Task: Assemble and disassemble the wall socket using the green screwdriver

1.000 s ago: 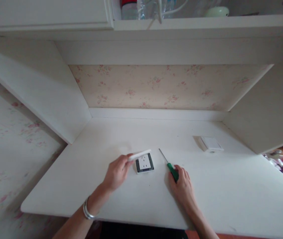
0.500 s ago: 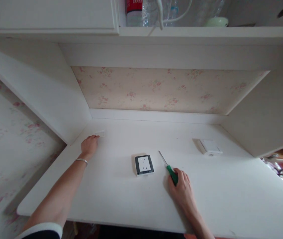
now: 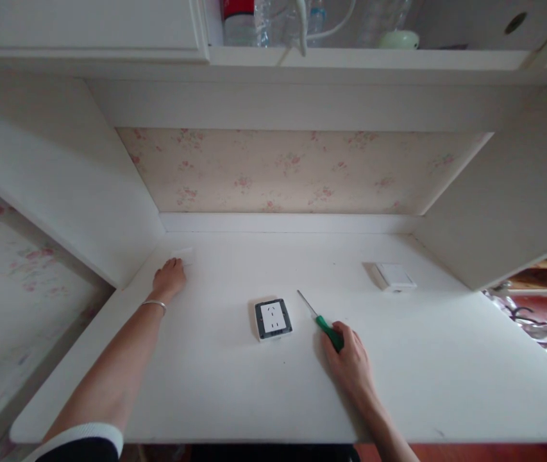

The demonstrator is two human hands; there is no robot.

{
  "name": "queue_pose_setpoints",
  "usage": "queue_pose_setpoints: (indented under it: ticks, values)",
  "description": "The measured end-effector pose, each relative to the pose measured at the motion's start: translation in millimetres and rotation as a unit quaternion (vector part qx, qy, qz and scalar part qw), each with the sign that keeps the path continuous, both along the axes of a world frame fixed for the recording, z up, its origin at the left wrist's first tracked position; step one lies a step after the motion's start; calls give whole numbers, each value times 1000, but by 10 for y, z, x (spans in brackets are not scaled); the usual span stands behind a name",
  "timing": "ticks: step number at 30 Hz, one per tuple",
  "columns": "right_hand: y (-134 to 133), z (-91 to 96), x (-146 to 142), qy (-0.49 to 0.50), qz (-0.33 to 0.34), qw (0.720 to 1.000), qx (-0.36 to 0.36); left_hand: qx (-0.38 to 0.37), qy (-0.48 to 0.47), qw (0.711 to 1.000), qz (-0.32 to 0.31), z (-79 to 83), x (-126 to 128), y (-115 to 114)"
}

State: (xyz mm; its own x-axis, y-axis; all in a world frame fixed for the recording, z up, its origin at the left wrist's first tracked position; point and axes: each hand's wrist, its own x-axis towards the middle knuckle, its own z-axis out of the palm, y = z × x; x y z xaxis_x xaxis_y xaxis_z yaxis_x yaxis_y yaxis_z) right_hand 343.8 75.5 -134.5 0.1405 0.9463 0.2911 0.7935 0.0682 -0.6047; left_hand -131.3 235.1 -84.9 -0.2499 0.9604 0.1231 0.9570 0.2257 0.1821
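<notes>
My left hand (image 3: 169, 278) reaches to the back left corner of the white desk (image 3: 235, 391). Its fingertips rest at a thin white cover plate (image 3: 183, 254) lying flat there; I cannot tell if they still grip it. My right hand (image 3: 350, 359) lies on the desk with its fingers closed round the green handle of a screwdriver (image 3: 322, 322), whose metal shaft points up and left. A wall socket (image 3: 273, 319) with a dark frame and white face lies between my hands, just left of the screwdriver tip.
A second white switch unit (image 3: 392, 277) sits at the back right of the desk. Side panels close the desk in on both sides, with flowered wallpaper behind. A shelf above holds bottles (image 3: 254, 16) and a pale green dish (image 3: 398, 40).
My left hand lifted the white cover plate off the socket and carried it to the back left corner of the desk. My right hand stayed on the screwdriver.
</notes>
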Motion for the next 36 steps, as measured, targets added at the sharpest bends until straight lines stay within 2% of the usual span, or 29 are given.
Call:
queue_pose_setpoints:
  ticks: [4,6,8,9,11,13,14,15,17,21,25,28,32,36]
  values:
    - [-41,124,-7,91,-39,994,-51,48,-57,996,-42,-21,323,-167]
    - [-54,187,7,165,-67,982,-58,56,-100,991,-72,-58,585,-366]
    - [-41,229,40,263,-102,959,-41,47,-148,982,-110,-89,886,-652]
    - [-22,242,61,328,-119,937,-25,34,-190,972,-132,-96,1040,-815]
    - [38,266,96,477,-145,867,14,-20,-430,888,-163,-97,1334,-1132]
    - [113,314,100,598,-151,786,35,-71,-549,814,-173,-95,1582,-1370]
    - [149,356,84,633,-150,759,34,-71,-570,799,-175,-102,1683,-1443]
    - [181,413,57,649,-146,746,25,-62,-576,795,-177,-116,1769,-1484]
    - [227,566,-31,643,-131,755,7,-33,-560,809,-174,-162,1898,-1490]
    - [256,945,-262,575,-28,818,13,13,-481,857,-185,-240,2051,-1383]
    - [275,1247,-464,515,58,855,32,35,-396,893,-212,-244,2170,-1341]
    - [313,1360,-589,454,90,886,30,36,-364,903,-226,-272,2231,-1353]
    - [371,1414,-715,347,105,932,11,35,-338,911,-233,-353,2240,-1371]
    - [402,1461,-779,268,115,956,-20,34,-322,913,-247,-413,2215,-1375]
